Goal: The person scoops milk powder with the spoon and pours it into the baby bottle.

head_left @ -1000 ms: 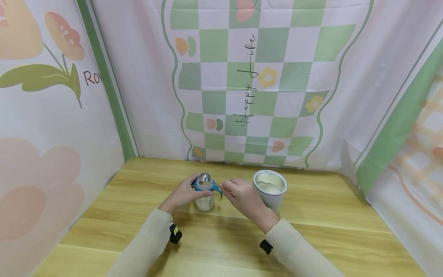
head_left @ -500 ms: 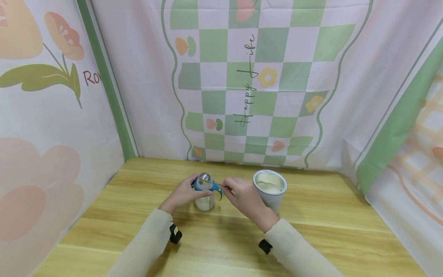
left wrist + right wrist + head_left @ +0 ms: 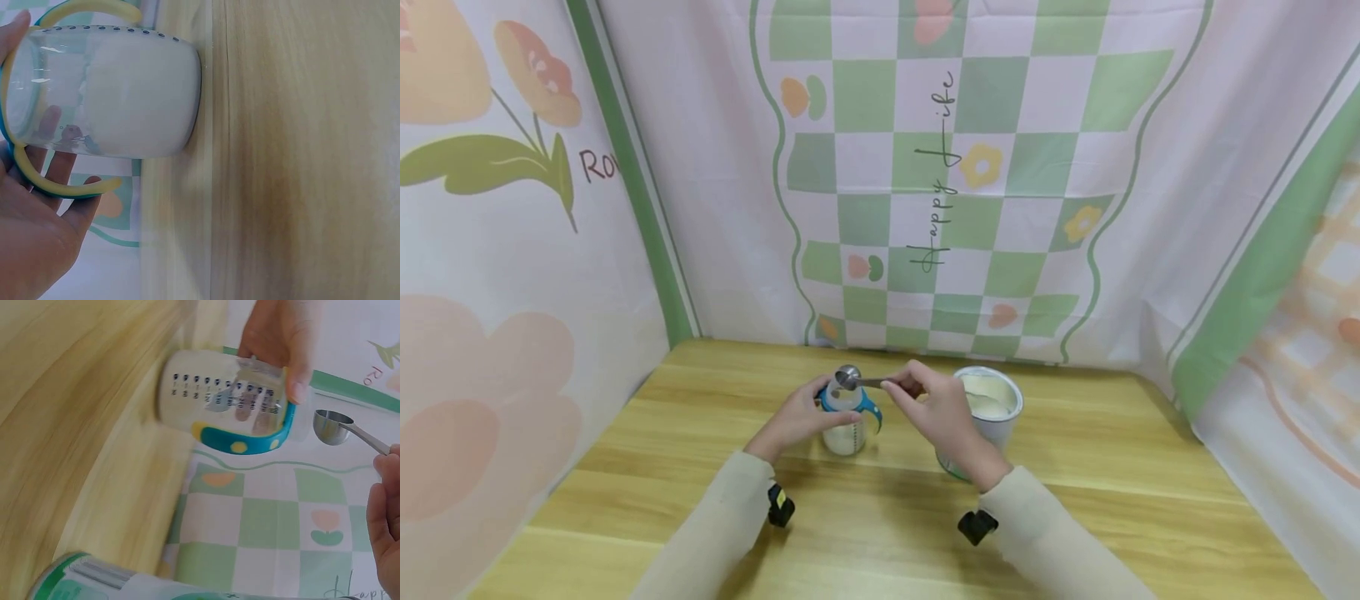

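Observation:
A clear baby bottle (image 3: 845,437) stands upright on the table, whitish contents inside, with a blue collar and curved side handles. My left hand (image 3: 797,421) grips it around the collar, thumb in front; fingers (image 3: 60,169) show behind it in the left wrist view. The right hand (image 3: 936,408) pinches the handle of a metal measuring spoon (image 3: 847,377). The spoon's bowl is tilted just over the bottle's mouth, apart from it in the right wrist view. Beside the right hand stands an open milk powder can (image 3: 992,427), pale powder (image 3: 987,402) inside.
The wooden table (image 3: 880,533) ends at the back against a printed curtain (image 3: 880,167), and more curtain hangs along both sides. The can's lower side is partly hidden behind the right hand and wrist. A black wrist camera (image 3: 781,506) sits under the left sleeve.
My right hand has lifted slightly and turned the spoon from bowl-down over the bottle's mouth, so the bowl's inside now shows. The left hand and bottle have stayed put.

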`<state>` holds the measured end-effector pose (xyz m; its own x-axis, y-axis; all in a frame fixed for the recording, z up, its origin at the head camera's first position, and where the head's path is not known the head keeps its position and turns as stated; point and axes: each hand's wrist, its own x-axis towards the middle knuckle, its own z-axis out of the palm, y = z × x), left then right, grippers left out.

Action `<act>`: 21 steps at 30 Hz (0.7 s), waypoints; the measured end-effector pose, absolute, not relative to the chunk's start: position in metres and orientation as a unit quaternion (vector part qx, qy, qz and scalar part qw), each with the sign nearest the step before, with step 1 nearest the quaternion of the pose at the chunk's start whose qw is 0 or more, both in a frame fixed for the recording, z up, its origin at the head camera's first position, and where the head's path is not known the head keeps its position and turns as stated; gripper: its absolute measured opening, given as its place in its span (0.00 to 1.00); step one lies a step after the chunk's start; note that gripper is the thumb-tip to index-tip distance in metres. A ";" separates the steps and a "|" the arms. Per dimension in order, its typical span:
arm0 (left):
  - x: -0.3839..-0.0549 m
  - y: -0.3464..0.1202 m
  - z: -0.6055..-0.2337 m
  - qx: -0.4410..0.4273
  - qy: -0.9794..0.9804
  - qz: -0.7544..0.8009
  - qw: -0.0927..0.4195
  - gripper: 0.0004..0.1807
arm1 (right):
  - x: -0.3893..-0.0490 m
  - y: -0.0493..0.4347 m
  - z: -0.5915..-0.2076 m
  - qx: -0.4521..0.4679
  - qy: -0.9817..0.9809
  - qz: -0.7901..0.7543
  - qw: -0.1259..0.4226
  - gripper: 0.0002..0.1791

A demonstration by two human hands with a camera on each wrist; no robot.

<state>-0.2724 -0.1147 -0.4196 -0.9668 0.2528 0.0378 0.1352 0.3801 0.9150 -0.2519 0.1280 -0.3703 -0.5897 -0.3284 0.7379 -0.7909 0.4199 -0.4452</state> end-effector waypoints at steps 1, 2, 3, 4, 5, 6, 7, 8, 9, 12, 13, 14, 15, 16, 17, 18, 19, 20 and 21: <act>-0.273 -0.115 -0.420 0.116 0.829 0.544 0.054 0.48 | -0.252 0.129 -0.369 0.345 -0.793 0.418 0.278 0.03; -0.273 -0.115 -0.420 0.115 0.830 0.543 0.054 0.48 | -0.251 0.129 -0.368 0.337 -0.794 0.427 0.272 0.03; -0.274 -0.115 -0.421 0.113 0.831 0.541 0.054 0.49 | -0.251 0.130 -0.367 0.329 -0.794 0.437 0.264 0.03; -0.274 -0.116 -0.421 0.113 0.832 0.540 0.054 0.48 | -0.250 0.130 -0.366 0.319 -0.796 0.447 0.256 0.03; -0.275 -0.116 -0.421 0.115 0.833 0.539 0.054 0.48 | -0.250 0.131 -0.365 0.311 -0.796 0.456 0.248 0.02; -0.275 -0.116 -0.421 0.115 0.833 0.538 0.055 0.48 | -0.249 0.133 -0.363 0.303 -0.796 0.466 0.240 0.02; -0.275 -0.116 -0.422 0.117 0.833 0.538 0.055 0.47 | -0.249 0.134 -0.362 0.295 -0.796 0.475 0.233 0.02; -0.275 -0.116 -0.422 0.118 0.832 0.539 0.056 0.46 | -0.248 0.135 -0.361 0.288 -0.795 0.483 0.228 0.02; -0.275 -0.116 -0.422 0.120 0.831 0.541 0.058 0.45 | -0.248 0.137 -0.359 0.282 -0.793 0.491 0.222 0.03; -0.275 -0.117 -0.422 0.125 0.827 0.545 0.062 0.43 | -0.247 0.142 -0.355 0.270 -0.790 0.508 0.215 0.03; -0.275 -0.117 -0.422 0.126 0.827 0.545 0.062 0.42 | -0.247 0.144 -0.354 0.265 -0.790 0.510 0.213 0.03; -0.274 -0.117 -0.421 0.127 0.827 0.544 0.061 0.42 | -0.246 0.146 -0.352 0.260 -0.790 0.513 0.211 0.03; -0.274 -0.118 -0.421 0.128 0.829 0.542 0.059 0.42 | -0.245 0.148 -0.350 0.256 -0.791 0.515 0.210 0.03; -0.274 -0.117 -0.421 0.129 0.832 0.537 0.057 0.43 | -0.245 0.149 -0.349 0.249 -0.793 0.516 0.209 0.04; -0.273 -0.117 -0.420 0.129 0.833 0.535 0.056 0.43 | -0.241 0.150 -0.344 0.244 -0.795 0.517 0.206 0.03; -0.273 -0.117 -0.419 0.130 0.835 0.532 0.056 0.43 | -0.237 0.151 -0.339 0.240 -0.797 0.516 0.204 0.04; -0.272 -0.117 -0.418 0.130 0.837 0.529 0.055 0.44 | -0.232 0.151 -0.333 0.236 -0.798 0.516 0.203 0.04; -0.272 -0.116 -0.418 0.130 0.838 0.527 0.054 0.44 | -0.228 0.151 -0.328 0.234 -0.799 0.515 0.202 0.04; -0.271 -0.116 -0.417 0.131 0.839 0.526 0.055 0.44 | -0.224 0.152 -0.322 0.232 -0.801 0.513 0.204 0.04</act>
